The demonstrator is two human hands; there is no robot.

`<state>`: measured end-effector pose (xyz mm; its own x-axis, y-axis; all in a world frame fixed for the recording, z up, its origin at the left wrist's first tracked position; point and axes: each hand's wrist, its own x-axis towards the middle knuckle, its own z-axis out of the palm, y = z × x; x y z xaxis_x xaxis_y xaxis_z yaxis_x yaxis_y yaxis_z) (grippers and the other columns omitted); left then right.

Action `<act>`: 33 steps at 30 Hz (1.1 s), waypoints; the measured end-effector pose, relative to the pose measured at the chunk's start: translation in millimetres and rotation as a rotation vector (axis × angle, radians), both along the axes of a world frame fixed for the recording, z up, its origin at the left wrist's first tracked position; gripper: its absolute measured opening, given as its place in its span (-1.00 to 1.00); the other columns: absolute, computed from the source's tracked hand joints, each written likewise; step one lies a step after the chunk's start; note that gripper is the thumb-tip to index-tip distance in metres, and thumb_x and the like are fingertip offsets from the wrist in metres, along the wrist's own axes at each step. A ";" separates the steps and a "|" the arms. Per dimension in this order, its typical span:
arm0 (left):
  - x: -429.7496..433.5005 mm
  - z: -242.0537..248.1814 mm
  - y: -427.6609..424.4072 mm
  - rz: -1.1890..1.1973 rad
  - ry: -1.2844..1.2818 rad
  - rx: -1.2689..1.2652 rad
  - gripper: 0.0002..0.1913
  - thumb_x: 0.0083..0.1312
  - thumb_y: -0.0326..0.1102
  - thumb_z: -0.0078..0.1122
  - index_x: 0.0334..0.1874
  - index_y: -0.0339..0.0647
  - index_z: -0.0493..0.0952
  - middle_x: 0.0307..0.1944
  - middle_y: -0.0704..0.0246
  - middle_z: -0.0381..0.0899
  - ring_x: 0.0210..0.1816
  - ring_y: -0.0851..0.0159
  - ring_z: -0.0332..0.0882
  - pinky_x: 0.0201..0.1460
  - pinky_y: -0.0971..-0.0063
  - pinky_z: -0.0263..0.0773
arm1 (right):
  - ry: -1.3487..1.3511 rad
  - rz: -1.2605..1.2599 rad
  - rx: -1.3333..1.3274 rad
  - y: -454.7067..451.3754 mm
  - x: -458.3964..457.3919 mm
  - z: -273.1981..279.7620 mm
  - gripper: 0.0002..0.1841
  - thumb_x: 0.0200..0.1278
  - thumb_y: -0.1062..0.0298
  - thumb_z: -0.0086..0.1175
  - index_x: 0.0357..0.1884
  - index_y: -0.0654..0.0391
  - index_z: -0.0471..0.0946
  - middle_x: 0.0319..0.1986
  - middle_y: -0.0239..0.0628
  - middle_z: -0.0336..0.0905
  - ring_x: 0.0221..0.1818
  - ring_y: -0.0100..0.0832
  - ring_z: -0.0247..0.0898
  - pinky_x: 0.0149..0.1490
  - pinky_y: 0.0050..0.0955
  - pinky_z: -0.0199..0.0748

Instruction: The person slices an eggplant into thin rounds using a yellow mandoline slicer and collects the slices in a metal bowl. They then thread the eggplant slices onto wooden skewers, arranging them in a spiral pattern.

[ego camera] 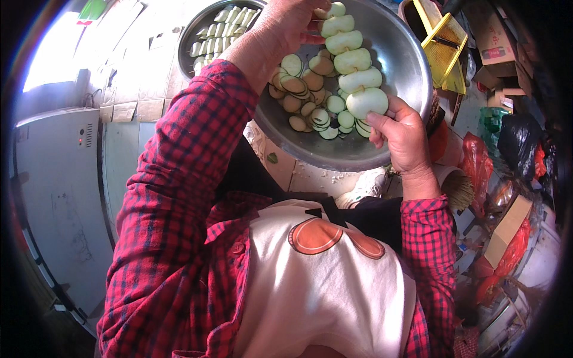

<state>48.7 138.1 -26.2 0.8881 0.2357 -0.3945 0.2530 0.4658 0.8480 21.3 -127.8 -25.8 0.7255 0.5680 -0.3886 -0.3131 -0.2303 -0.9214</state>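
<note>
Between my two hands stretches a skewer of pale green vegetable slices [352, 61], spaced along a thin stick above a large metal basin [403, 53]. My right hand [400, 129] pinches the large round slice at its lower end between thumb and fingers. My left hand [297, 22] is at the upper end, its fingertips partly cut off by the picture's top edge. Inside the basin lie loose round slices, some green-rimmed [335, 104] and some tan [293, 85]. To the left, a second metal basin [184, 49] holds several rows of filled skewers [217, 44], partly hidden by my left forearm.
A yellow slicer [447, 40] stands right of the large basin. Cardboard boxes [490, 40], red plastic bags [475, 165] and a black bag [519, 138] crowd the right side. A white appliance [58, 192] stands at left. Flattened cardboard [134, 89] lies near it. A white shoe [365, 185] is below the basin.
</note>
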 end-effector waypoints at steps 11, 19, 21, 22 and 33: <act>-2.2 6.8 -5.9 0.009 -0.094 -0.102 -0.83 0.30 -0.40 0.17 -0.09 -0.19 0.57 -0.22 0.34 0.62 -0.25 0.31 0.63 -0.20 0.39 0.55 | 0.033 -0.033 0.062 -0.8 4.0 -3.4 -0.74 0.24 0.41 0.16 -0.03 0.18 0.59 -0.46 -0.47 0.53 -0.54 -0.66 0.34 -0.44 -0.65 0.28; -1.2 4.4 -4.4 0.044 -0.137 -0.040 -0.78 0.29 -0.46 0.22 -0.03 -0.25 0.57 -0.22 0.35 0.63 -0.26 0.33 0.64 -0.18 0.42 0.56 | 0.072 -0.042 0.069 -0.5 5.7 -7.7 -0.73 0.23 0.43 0.17 -0.02 0.18 0.58 -0.46 -0.46 0.54 -0.53 -0.64 0.37 -0.45 -0.63 0.30; -0.5 1.3 -3.2 0.037 -0.151 -0.028 -0.77 0.28 -0.46 0.22 -0.02 -0.26 0.58 -0.23 0.35 0.63 -0.27 0.34 0.63 -0.19 0.44 0.55 | 0.068 -0.048 0.062 0.0 5.8 -7.9 -0.73 0.22 0.43 0.17 -0.01 0.17 0.58 -0.45 -0.46 0.54 -0.53 -0.64 0.37 -0.44 -0.63 0.31; -0.4 0.6 -2.9 0.027 -0.173 -0.043 -0.78 0.29 -0.45 0.22 -0.02 -0.26 0.58 -0.24 0.35 0.63 -0.27 0.34 0.63 -0.20 0.45 0.55 | 0.066 -0.050 0.058 0.2 5.8 -8.1 -0.72 0.22 0.43 0.17 -0.01 0.17 0.58 -0.45 -0.46 0.54 -0.53 -0.64 0.38 -0.44 -0.63 0.31; 0.4 13.5 -10.6 0.167 -0.114 -0.152 -0.83 0.32 -0.40 0.19 -0.09 -0.26 0.63 -0.32 0.40 0.60 -0.40 0.44 0.53 -0.35 0.55 0.47 | 0.050 -0.033 0.026 1.9 5.3 -7.8 -0.71 0.27 0.43 0.19 0.04 0.15 0.57 -0.35 -0.42 0.61 -0.51 -0.64 0.42 -0.42 -0.66 0.31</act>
<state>49.1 127.4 -12.6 0.8826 0.3285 -0.3363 0.0686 0.6176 0.7835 26.6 -125.9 -33.6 0.7238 0.5549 -0.4101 -0.3659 -0.1953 -0.9099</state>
